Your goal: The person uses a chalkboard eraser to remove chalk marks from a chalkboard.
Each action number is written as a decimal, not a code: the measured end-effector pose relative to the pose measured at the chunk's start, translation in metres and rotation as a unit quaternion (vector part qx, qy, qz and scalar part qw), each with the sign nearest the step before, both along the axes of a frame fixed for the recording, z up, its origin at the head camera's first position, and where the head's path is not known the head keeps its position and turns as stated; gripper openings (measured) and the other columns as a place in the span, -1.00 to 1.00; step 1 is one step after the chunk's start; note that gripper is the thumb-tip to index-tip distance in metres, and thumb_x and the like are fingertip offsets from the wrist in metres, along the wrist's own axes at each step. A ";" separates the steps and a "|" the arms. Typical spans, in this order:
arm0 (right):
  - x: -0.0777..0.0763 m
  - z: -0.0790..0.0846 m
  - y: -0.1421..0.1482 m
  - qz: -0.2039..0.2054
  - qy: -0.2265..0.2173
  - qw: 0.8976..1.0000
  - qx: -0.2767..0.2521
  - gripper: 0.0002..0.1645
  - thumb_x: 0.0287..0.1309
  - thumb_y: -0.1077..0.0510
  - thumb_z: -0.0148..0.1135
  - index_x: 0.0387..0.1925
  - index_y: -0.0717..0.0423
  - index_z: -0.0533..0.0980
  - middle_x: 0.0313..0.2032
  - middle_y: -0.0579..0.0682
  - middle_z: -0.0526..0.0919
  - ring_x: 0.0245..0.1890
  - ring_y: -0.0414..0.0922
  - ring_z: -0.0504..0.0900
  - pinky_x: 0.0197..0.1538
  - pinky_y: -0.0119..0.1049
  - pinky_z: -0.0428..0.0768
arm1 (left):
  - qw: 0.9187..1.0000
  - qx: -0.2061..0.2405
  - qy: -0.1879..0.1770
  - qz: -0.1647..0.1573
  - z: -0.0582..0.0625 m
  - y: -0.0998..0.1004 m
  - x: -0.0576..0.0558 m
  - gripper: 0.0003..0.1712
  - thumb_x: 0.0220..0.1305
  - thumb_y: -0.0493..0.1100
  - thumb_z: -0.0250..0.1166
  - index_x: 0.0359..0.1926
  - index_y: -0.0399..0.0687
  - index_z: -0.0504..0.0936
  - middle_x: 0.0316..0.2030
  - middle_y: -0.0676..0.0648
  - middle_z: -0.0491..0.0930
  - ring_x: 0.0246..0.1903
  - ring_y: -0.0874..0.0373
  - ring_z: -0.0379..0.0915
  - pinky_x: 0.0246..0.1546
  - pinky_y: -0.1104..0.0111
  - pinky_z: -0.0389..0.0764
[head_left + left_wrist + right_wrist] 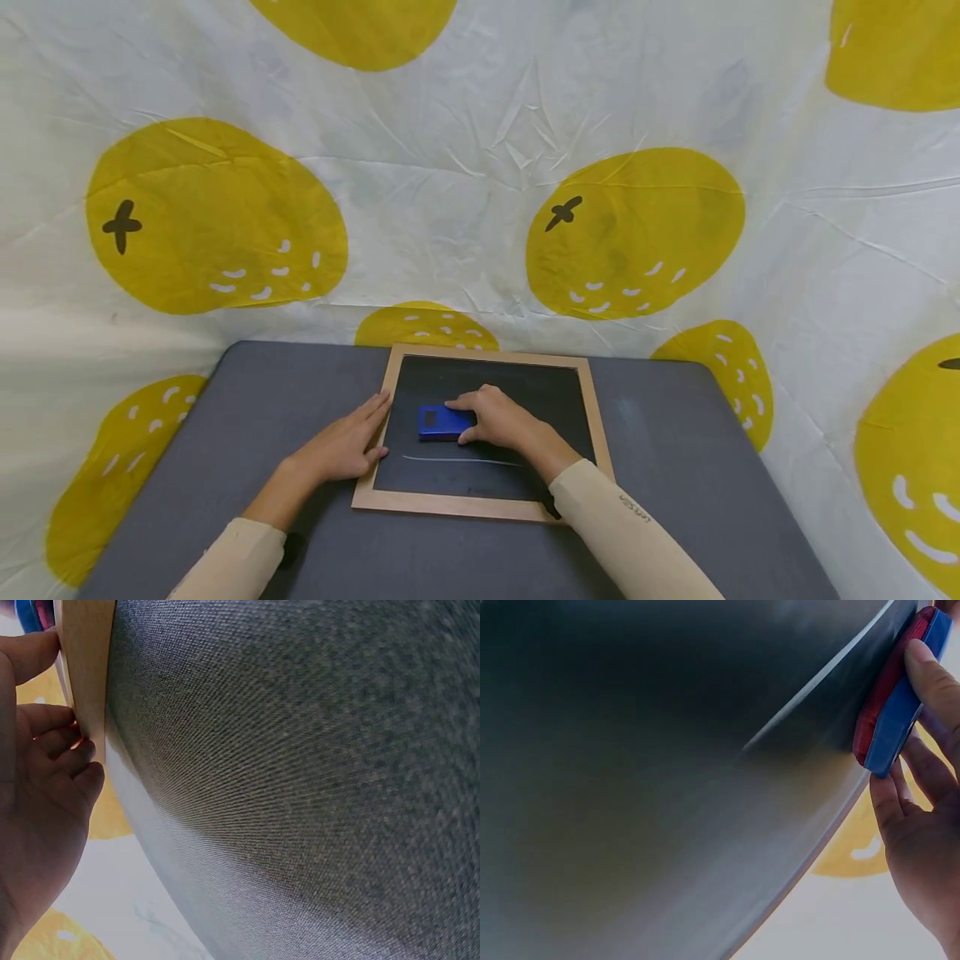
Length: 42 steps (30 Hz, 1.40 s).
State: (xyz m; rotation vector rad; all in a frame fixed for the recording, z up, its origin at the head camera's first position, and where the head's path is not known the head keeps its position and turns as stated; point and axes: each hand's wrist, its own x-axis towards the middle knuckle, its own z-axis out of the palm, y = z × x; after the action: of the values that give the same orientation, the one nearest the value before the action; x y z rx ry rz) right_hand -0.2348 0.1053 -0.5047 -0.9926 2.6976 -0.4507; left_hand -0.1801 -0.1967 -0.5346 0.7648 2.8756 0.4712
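Note:
A small blackboard [517, 383] in a light wooden frame [457, 504] lies on the table. My right hand [504, 419] grips a blue chalkboard eraser [433, 423] between thumb and fingers, over the left-middle of the board. Seen from the right wrist, the eraser's red pad [877, 701] faces the black surface. One white chalk line [450, 459] runs across the lower part of the board, its right end hidden by my right forearm. My left hand [341, 448] rests at the frame's left side, fingers extended, thumb and fingertips against the wood.
The grey cloth-covered table [675, 467] extends on both sides of the board and in front of it. A white curtain [435, 225] printed with yellow fruit hangs right behind the table and along its sides.

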 end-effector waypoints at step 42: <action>0.026 -0.008 0.178 -0.070 0.026 0.997 -0.033 -0.24 0.09 -0.03 0.56 0.32 0.08 0.58 0.25 0.24 0.63 0.21 0.25 0.61 0.20 0.26 0.55 | 1.000 0.000 -0.005 0.002 -0.004 0.002 -0.002 -0.05 0.41 -0.03 0.32 0.59 -0.34 0.09 0.61 -0.29 0.03 0.58 -0.25 0.02 0.46 -0.10 0.31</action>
State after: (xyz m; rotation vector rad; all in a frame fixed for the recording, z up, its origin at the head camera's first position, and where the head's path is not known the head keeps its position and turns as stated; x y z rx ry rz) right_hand -0.2086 0.2837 -0.5122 -0.8463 2.8271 -0.5497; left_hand -0.1823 -0.1946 -0.5386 0.7553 2.8691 0.4751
